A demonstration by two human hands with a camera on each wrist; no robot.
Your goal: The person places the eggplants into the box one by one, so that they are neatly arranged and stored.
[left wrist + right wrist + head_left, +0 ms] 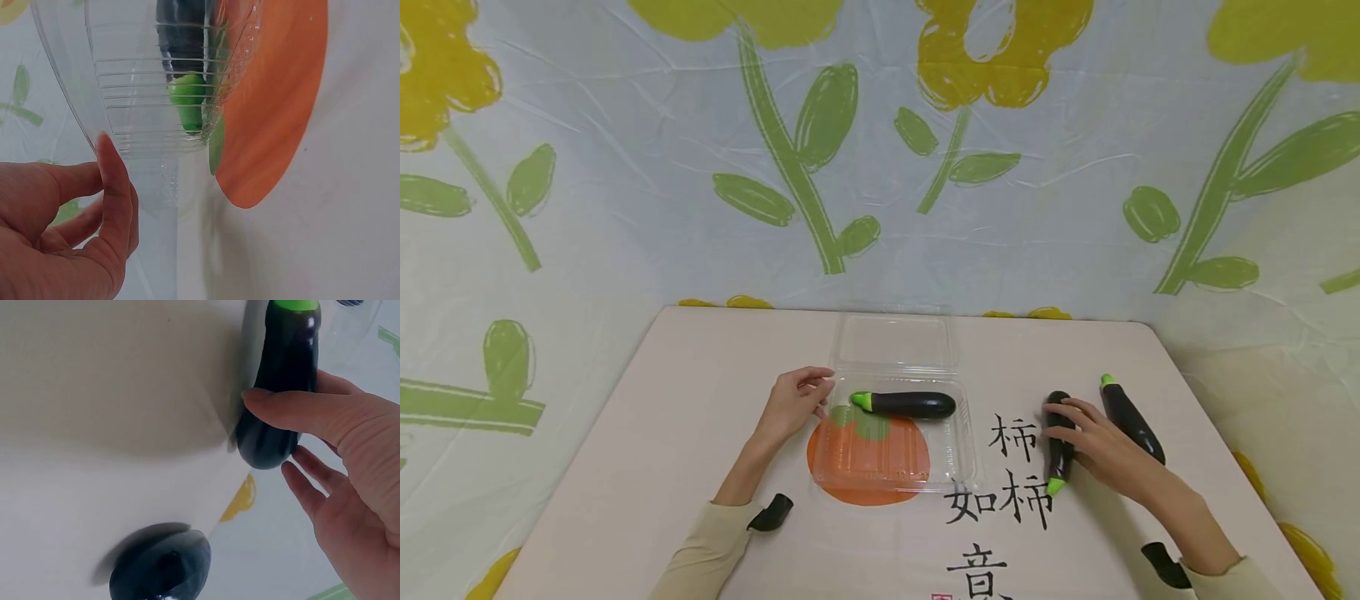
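Observation:
A clear plastic clamshell box (966,450) stands with its lid folded back. In it lies a dark purple eggplant (917,406) with a bright green stem, crosswise near the back. My left hand (793,404) is at the box's left edge; in the left wrist view, bent fingers and thumb pinch the rim at a corner. To the right, my right hand (1097,442) holds a second eggplant (284,369) between thumb and fingers, its green stem toward me in the head view. Beyond that hand lies a third eggplant (1131,417), partly covered by the wrist.
Beneath the box, the pale tablecloth (700,375) carries an orange persimmon print (865,497). Black written characters (976,571) run down the cloth between box and right hand. A flower-printed curtain (640,192) hangs behind the table and at both sides.

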